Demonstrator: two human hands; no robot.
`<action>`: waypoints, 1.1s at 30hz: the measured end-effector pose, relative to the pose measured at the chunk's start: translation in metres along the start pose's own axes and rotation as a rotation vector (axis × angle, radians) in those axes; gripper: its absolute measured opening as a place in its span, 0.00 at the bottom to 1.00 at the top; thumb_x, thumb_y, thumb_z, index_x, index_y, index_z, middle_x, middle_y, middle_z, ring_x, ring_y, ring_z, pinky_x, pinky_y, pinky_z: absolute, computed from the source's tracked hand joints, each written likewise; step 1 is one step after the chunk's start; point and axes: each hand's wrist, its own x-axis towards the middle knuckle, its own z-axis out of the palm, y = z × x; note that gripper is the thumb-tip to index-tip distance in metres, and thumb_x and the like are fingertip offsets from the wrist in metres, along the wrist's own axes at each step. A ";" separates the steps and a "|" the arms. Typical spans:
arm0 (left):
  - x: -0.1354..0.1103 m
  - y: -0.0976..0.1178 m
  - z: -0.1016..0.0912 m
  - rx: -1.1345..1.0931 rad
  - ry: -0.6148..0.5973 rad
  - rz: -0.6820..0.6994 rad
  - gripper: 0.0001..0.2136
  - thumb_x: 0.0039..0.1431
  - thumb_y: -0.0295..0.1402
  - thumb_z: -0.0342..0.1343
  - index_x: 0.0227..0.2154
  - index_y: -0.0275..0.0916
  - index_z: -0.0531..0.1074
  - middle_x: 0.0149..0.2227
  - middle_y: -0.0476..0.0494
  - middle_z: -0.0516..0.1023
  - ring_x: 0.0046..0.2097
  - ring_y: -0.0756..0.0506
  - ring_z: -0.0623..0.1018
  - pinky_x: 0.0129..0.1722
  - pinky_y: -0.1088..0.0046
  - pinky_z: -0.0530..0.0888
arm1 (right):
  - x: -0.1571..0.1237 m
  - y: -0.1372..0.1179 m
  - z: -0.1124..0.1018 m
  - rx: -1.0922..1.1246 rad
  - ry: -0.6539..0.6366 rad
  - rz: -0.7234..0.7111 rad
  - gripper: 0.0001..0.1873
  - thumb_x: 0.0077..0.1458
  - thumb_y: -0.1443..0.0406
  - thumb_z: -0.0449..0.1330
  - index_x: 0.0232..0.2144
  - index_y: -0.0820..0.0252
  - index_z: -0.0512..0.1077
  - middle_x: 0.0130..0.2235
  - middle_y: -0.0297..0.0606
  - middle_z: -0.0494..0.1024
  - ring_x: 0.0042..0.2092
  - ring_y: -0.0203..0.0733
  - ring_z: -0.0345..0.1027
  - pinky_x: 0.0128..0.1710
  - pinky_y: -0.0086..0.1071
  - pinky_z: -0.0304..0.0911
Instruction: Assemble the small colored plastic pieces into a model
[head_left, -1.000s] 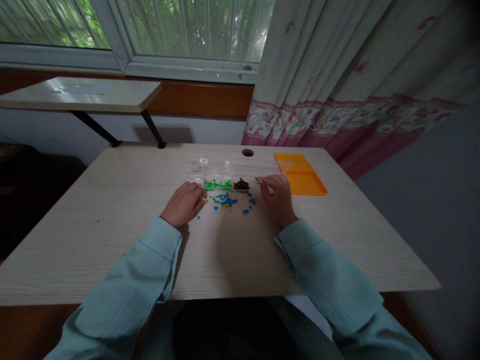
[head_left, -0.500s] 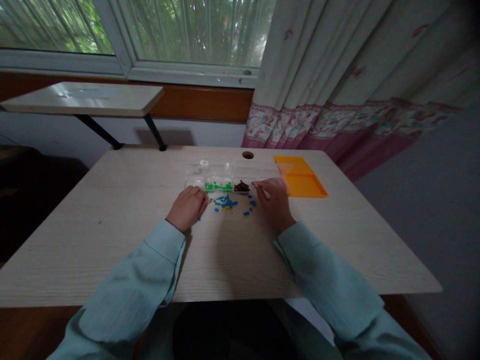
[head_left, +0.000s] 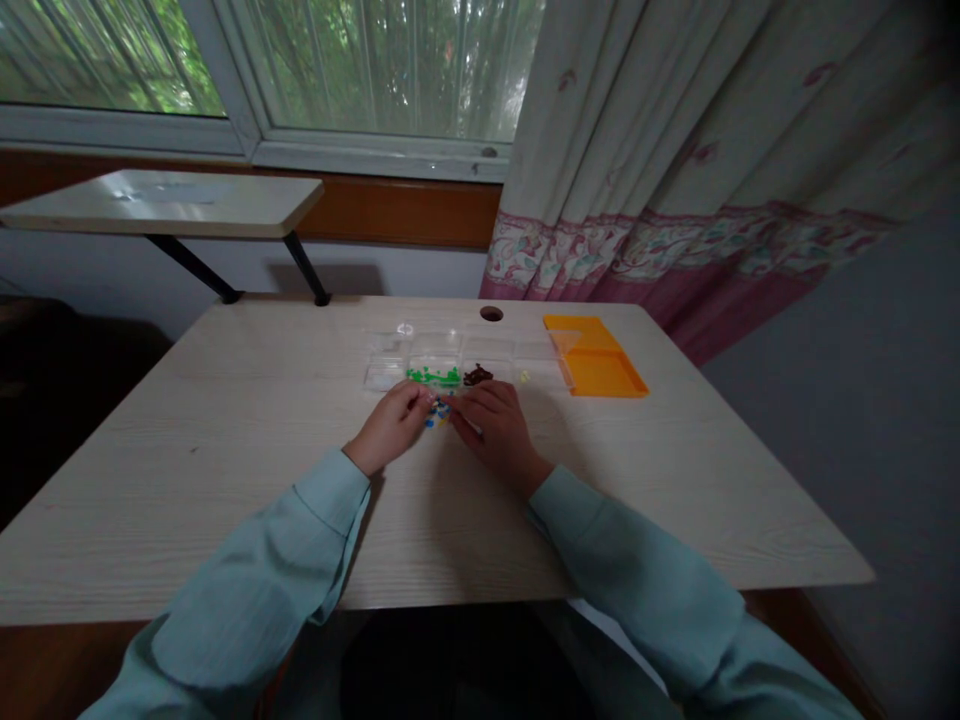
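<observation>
My left hand (head_left: 391,422) is closed, thumb against fingers, at the left side of a small pile of blue and yellow pieces (head_left: 439,412). Over the pile's right side my right hand (head_left: 496,428) reaches with its fingers pressed together. Whatever either set of fingertips pinches is too small to make out. Just behind the hands stands a clear plastic compartment box (head_left: 385,372). Green pieces (head_left: 433,377) fill part of one compartment, dark brown pieces (head_left: 478,374) lie in the one to its right. Farther right, a little pale yellow (head_left: 524,376) shows in another compartment.
An orange tray (head_left: 606,372) lies right of the clear box, partly behind its edge. A round hole (head_left: 491,314) is near the back edge of the wooden table (head_left: 247,480). At the back left a raised shelf (head_left: 172,205) stands on black legs. A curtain (head_left: 645,180) hangs behind.
My right hand has moved left from the box's right compartments to the pile, uncovering the pale yellow bit there. My left hand has shifted slightly right, its fingertips now close to the right hand's.
</observation>
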 end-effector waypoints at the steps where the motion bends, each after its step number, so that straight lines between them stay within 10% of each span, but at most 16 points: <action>1: 0.000 0.001 0.002 -0.037 -0.010 -0.013 0.14 0.66 0.39 0.44 0.29 0.38 0.67 0.30 0.46 0.69 0.35 0.47 0.69 0.37 0.70 0.68 | 0.000 -0.001 0.001 -0.001 0.006 -0.004 0.12 0.61 0.62 0.57 0.46 0.52 0.76 0.37 0.37 0.80 0.45 0.42 0.66 0.49 0.39 0.58; 33: -0.002 0.007 0.012 0.005 -0.019 0.003 0.17 0.67 0.41 0.43 0.27 0.38 0.67 0.30 0.46 0.70 0.35 0.47 0.70 0.37 0.70 0.69 | -0.001 -0.004 0.000 0.025 0.005 0.054 0.10 0.62 0.60 0.56 0.37 0.52 0.78 0.34 0.36 0.80 0.41 0.41 0.68 0.47 0.39 0.58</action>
